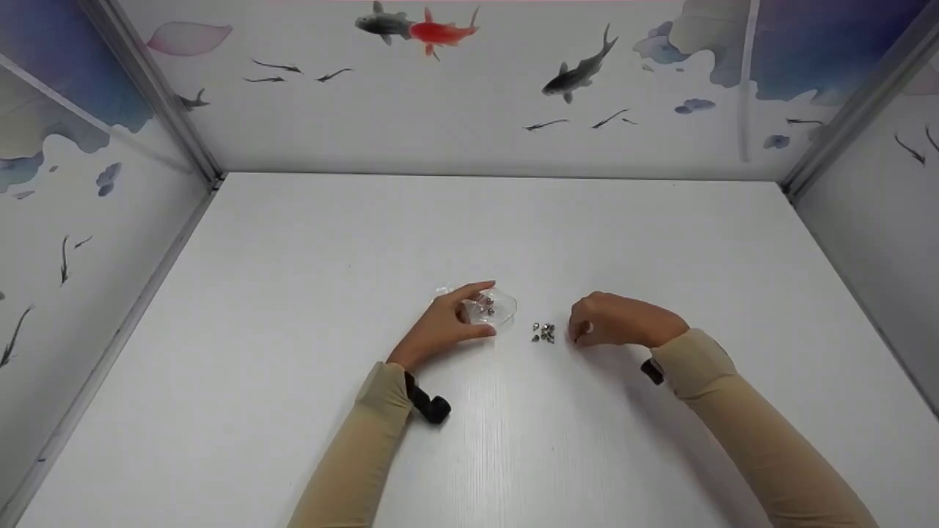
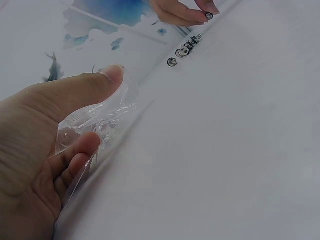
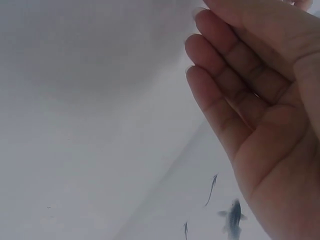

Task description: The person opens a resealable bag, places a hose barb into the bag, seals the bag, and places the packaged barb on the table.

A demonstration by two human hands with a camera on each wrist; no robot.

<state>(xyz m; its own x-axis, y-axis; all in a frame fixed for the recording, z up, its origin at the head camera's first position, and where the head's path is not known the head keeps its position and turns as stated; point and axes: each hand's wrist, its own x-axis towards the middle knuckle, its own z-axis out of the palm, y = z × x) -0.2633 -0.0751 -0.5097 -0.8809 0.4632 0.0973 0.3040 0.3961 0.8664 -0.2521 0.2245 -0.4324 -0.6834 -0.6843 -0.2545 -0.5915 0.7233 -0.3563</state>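
Note:
My left hand point(image 1: 442, 326) holds a clear, crinkled plastic bag point(image 1: 503, 306) on the table, thumb on one side and fingers on the other. A few small shiny metal pieces point(image 1: 489, 311) show inside the bag. Between the two hands lies a small group of similar silvery pieces point(image 1: 548, 334), close to the right fingertips. My right hand point(image 1: 627, 319) pinches one small round metal piece point(image 2: 209, 16) between thumb and finger, as the left wrist view shows. In the right wrist view its other fingers point(image 3: 207, 90) are bent side by side, and the pinch is out of frame.
A white tabletop point(image 1: 308, 242) lies under everything. White panels with painted fish and blue patches stand at its back point(image 1: 477, 132) and both sides, joined by grey metal corner posts point(image 1: 158, 88). Each wrist wears a black strap mount point(image 1: 433, 409).

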